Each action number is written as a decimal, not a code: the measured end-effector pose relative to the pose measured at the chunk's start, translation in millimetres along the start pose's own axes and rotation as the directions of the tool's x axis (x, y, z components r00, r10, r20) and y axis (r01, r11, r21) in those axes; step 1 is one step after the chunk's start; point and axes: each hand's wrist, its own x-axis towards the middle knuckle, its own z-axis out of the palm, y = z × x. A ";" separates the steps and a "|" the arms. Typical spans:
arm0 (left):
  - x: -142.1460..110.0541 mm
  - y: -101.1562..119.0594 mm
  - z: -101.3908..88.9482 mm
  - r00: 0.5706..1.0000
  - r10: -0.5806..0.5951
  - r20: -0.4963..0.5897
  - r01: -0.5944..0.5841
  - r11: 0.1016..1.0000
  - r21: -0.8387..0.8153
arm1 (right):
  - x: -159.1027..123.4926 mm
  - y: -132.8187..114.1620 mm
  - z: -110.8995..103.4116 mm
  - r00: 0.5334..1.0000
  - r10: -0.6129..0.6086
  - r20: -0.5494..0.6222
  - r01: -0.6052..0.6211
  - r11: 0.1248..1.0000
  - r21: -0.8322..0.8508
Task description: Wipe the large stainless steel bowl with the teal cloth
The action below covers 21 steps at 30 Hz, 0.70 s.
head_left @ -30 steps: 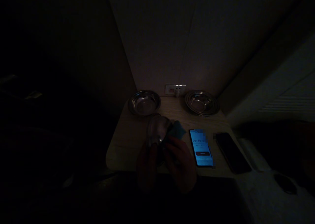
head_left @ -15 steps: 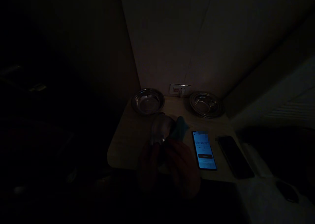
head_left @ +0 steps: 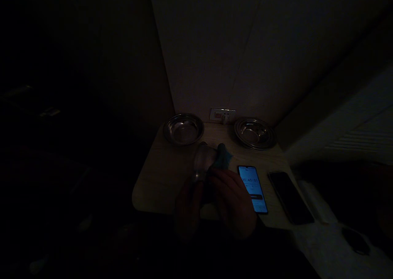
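A shiny metal bowl (head_left: 203, 160) is tilted up on its side near the front of the small table. My left hand (head_left: 188, 205) grips its near rim, thumb on the metal. My right hand (head_left: 233, 199) is closed on a blue-green cloth (head_left: 222, 158), pressed against the bowl's right side; part of the cloth sticks up past the fingers. Darkness hides most fingertips and the bowl's lower part.
A metal dish (head_left: 183, 129) stands at the back left of the wooden table (head_left: 153, 185), stacked metal dishes (head_left: 254, 133) at the back right. A lit phone (head_left: 253, 185) and a dark phone (head_left: 290, 197) lie to the right. A wall socket (head_left: 222, 115) holds a plug.
The bowl has turned, showing a narrower side. My right hand and the cloth have shifted against it, and the hand now covers the lit phone's left edge. The camera view has swayed slightly.
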 end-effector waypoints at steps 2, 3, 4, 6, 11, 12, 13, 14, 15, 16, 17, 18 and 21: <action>0.0 0.3 0.7 0.999 -0.001 0.037 0.000 1.000 0.011 | -0.4 3.3 -1.3 1.000 -0.018 -0.004 0.018 1.000 -0.004; -0.1 0.8 1.2 0.998 -0.005 0.057 0.004 1.000 0.010 | 1.6 6.8 -1.4 1.000 -0.022 -0.012 0.022 1.000 -0.001; -0.2 1.6 1.8 0.998 -0.014 0.069 0.014 1.000 0.007 | 4.5 11.0 -1.1 1.000 -0.019 -0.024 0.019 1.000 0.001; -0.7 3.1 3.2 0.997 -0.033 0.063 0.033 0.999 -0.004 | 10.0 18.7 -0.2 0.999 -0.001 -0.034 0.001 1.000 0.002; -3.4 5.0 5.9 0.997 -0.057 0.050 0.059 0.997 -0.045 | 0.2 15.9 -1.9 0.999 -0.005 -0.041 0.005 1.000 -0.011; -3.8 4.8 6.1 0.996 -0.055 0.067 0.058 0.997 -0.045 | -4.2 12.8 -3.0 0.999 -0.009 -0.045 0.008 1.000 -0.014; -4.0 4.5 6.1 0.996 -0.052 0.069 0.055 0.998 -0.039 | -7.7 10.1 -3.9 0.999 -0.009 -0.045 0.008 1.000 -0.015; -4.1 4.1 6.0 0.997 -0.046 0.067 0.048 0.998 -0.033 | -9.6 8.5 -4.6 0.999 -0.008 -0.042 0.008 1.000 -0.014; -4.0 3.8 5.8 0.997 -0.041 0.069 0.043 0.999 -0.029 | -9.7 8.3 -4.8 0.999 -0.008 -0.038 0.008 1.000 -0.013; -3.8 3.7 5.5 0.997 -0.037 0.067 0.039 0.999 -0.025 | -8.0 9.6 -4.7 0.999 -0.009 -0.038 0.009 1.000 -0.011; -3.5 3.7 5.2 0.997 -0.036 0.065 0.037 0.999 -0.021 | -4.8 12.2 -4.1 0.999 -0.010 -0.038 0.010 1.000 -0.008; -3.2 4.0 5.0 0.997 -0.035 0.065 0.036 0.999 -0.018 | -0.8 15.7 -3.3 0.999 -0.007 -0.039 0.006 1.000 -0.005; -2.7 5.2 5.2 0.997 -0.024 0.068 0.026 0.999 -0.028 | 8.4 24.6 -1.5 0.999 0.009 -0.051 -0.009 1.000 0.002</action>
